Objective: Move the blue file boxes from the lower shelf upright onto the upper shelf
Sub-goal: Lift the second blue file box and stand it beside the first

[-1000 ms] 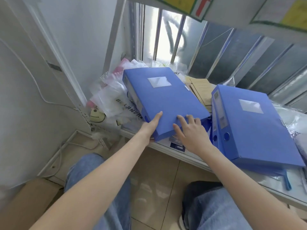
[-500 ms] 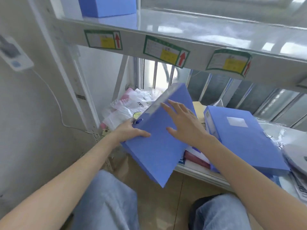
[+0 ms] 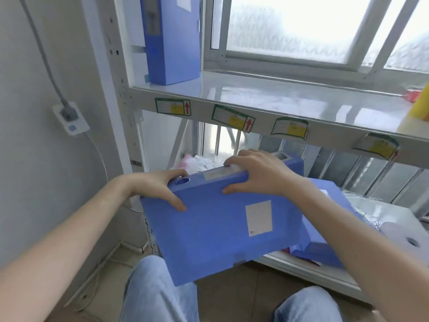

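Note:
I hold a blue file box in front of the shelving, on edge with its spine upward and its white label facing me. My left hand grips its upper left corner by the finger hole. My right hand clasps the spine on the right. The box hangs below the upper shelf, off the lower shelf. A second blue file box stands upright at the upper shelf's left end. Another blue file box lies flat on the lower shelf, partly hidden by my right arm.
The white shelf post rises at left, beside a wall socket with a plugged cable. A window backs the upper shelf; a yellow object stands at its right end. Plastic bags lie behind the held box. My knees are below.
The box has come off the lower shelf and turned from flat to on edge with the spine up. Both hands shifted to its top edge, and my view rose to the upper shelf.

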